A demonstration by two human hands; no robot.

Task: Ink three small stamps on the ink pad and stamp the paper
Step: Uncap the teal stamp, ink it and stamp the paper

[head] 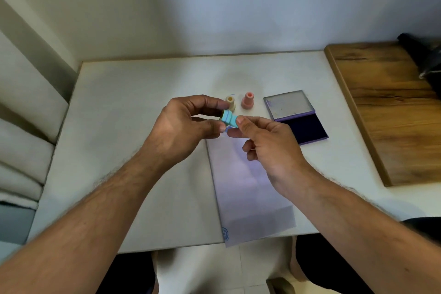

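A small blue stamp lies on its side in the air above the far end of the paper. My left hand pinches its wide end, and my right hand holds its narrow end between thumb and forefinger. On the table just behind stand a cream stamp and a pink stamp, both upright. To their right lies the ink pad, open, with its lid folded back. One blue round print shows at the paper's near left corner.
The white table has a wooden board along its right side, with a dark object at the board's far end. A wall runs behind the table, and cushions lie to the left.
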